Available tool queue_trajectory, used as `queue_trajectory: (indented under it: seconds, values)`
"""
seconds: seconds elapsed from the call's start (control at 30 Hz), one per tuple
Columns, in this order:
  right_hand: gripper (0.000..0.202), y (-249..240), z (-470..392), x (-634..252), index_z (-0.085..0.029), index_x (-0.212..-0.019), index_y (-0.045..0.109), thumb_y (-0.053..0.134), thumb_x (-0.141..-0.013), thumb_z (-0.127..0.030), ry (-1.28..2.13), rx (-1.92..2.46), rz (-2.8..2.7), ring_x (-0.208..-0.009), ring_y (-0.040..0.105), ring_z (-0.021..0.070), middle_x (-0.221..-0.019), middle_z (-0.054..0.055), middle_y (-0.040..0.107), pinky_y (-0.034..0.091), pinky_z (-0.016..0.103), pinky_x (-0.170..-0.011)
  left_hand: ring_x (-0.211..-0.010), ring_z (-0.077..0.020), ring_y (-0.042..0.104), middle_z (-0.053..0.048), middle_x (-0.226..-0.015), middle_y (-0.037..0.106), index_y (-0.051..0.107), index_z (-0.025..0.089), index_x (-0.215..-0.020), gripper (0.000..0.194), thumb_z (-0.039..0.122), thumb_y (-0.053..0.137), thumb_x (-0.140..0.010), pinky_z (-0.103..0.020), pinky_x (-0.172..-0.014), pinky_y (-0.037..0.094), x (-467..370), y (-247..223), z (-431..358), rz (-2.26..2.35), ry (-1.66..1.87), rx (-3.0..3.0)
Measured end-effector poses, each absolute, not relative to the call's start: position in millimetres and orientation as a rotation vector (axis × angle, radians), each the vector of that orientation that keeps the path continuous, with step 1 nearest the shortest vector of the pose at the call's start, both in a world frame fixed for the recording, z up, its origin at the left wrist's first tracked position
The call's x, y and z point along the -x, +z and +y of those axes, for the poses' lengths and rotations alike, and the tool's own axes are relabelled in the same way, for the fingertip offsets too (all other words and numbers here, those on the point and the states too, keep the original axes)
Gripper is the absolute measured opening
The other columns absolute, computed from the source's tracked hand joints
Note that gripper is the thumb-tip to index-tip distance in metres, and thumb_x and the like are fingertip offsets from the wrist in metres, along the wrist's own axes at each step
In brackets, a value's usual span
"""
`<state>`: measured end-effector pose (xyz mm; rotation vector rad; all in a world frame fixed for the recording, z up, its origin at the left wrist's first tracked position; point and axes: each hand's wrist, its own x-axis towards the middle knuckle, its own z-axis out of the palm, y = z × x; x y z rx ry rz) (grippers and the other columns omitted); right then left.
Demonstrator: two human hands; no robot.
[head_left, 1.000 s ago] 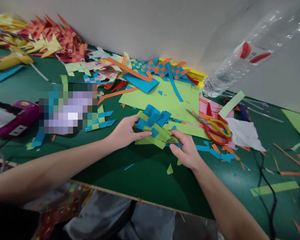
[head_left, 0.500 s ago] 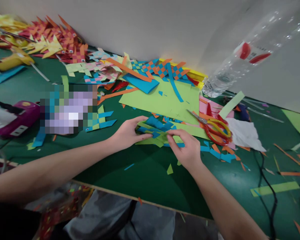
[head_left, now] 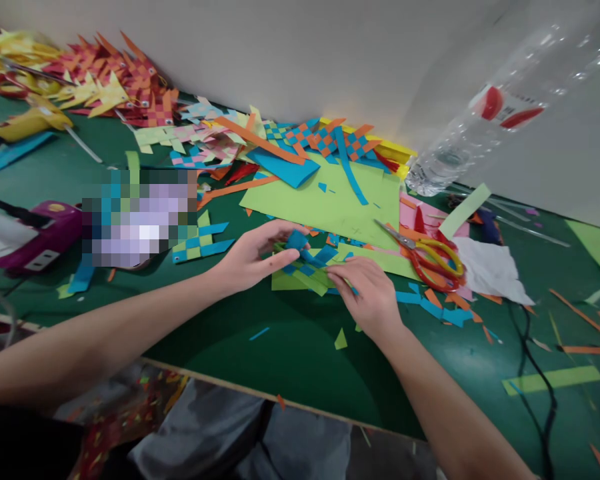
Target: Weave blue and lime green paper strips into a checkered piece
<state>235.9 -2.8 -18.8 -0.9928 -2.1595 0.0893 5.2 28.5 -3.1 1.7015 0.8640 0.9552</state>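
Note:
A woven piece of blue and green paper strips [head_left: 307, 268] is between my two hands, low over the green table. My left hand [head_left: 260, 257] pinches a blue strip end of it between thumb and fingers. My right hand [head_left: 367, 287] grips its right end with thumb and fingertips. Part of the weave is hidden behind the left fingers. A finished-looking blue and green woven fish [head_left: 200, 243] lies left of my left hand. Scissors with red and yellow handles [head_left: 430, 257] lie to the right, beyond my right hand.
Light green sheets [head_left: 330, 200] lie behind the hands. Woven paper fish [head_left: 145, 87] are heaped along the wall. A glue gun [head_left: 25, 123] and purple power socket [head_left: 35, 237] are at left. A plastic bottle [head_left: 480, 127], white tissue [head_left: 497, 270] and black cable [head_left: 547, 400] are at right.
My left hand has risen slightly, its fingers now on a blue strip that is lifted and bent. My right hand has shifted a little left along the weave's edge.

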Motion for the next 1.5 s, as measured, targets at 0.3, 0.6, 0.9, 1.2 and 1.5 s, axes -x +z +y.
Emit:
queue_trajectory:
  seconds: [0.3, 0.6, 0.9, 1.2, 1.5]
  values:
    - [0.012, -21.9, -2.9, -235.3, -0.021, -0.093, 0.066, 0.055, -0.089, -0.02, 0.085, 0.993, -2.21, -0.08, 0.066, 0.0187, -0.082, 0.005, 0.073, 0.051, 0.036, -0.082, -0.097, -0.0182, 0.063, -0.008, -0.106, 0.065, 0.055, 0.015, -0.116, 0.03, 0.025, 0.051, -0.087, -0.026, -0.081, 0.052, -6.4, -6.7, 30.6, 0.967, 0.852, -1.769]
    - [0.012, -21.9, -3.2, -234.2, -0.021, -0.092, 0.064, 0.052, -0.09, -0.022, 0.189, 1.064, -2.173, -0.079, 0.065, 0.0189, -0.082, 0.005, 0.071, 0.051, 0.035, -0.077, -0.077, -0.0159, 0.059, -0.003, -0.082, 0.061, 0.058, 0.016, -0.103, 0.025, 0.035, 0.046, -0.09, -0.024, -0.065, 0.047, -5.7, -6.9, 29.4, 1.136, 0.903, -1.841]
    - [0.015, -17.4, -4.7, -234.7, -0.019, -0.095, 0.065, 0.051, -0.091, -0.023, 0.336, 1.16, -2.097, -0.083, 0.065, 0.019, -0.087, 0.005, 0.071, 0.051, 0.032, -0.075, -0.073, -0.0141, 0.06, -0.004, -0.092, 0.066, 0.054, 0.018, -0.119, 0.033, 0.027, 0.047, -0.088, -0.023, -0.063, 0.048, -5.5, -4.3, 26.6, 1.083, 0.909, -1.788]
    - [0.016, -14.6, -4.4, -235.0, -0.02, -0.096, 0.065, 0.051, -0.091, -0.026, 0.503, 1.222, -2.034, -0.08, 0.067, 0.0174, -0.086, 0.004, 0.072, 0.052, 0.03, -0.072, -0.074, -0.0178, 0.067, -0.005, -0.092, 0.069, 0.051, 0.017, -0.113, 0.047, 0.041, 0.068, -0.076, -0.024, -0.057, 0.052, -7.0, -5.5, 29.6, 1.088, 0.807, -1.675]
    - [0.02, -16.6, -2.2, -238.0, -0.021, -0.103, 0.064, 0.052, -0.09, -0.033, 0.521, 1.33, -2.005, -0.073, 0.065, 0.0163, -0.077, 0.001, 0.069, 0.051, 0.028, -0.066, -0.102, -0.0221, 0.063, -0.012, -0.118, 0.06, 0.029, 0.019, -0.136, 0.067, 0.031, 0.065, -0.08, -0.036, -0.082, 0.055, -8.3, -12.8, 31.9, 1.024, 0.876, -1.887]
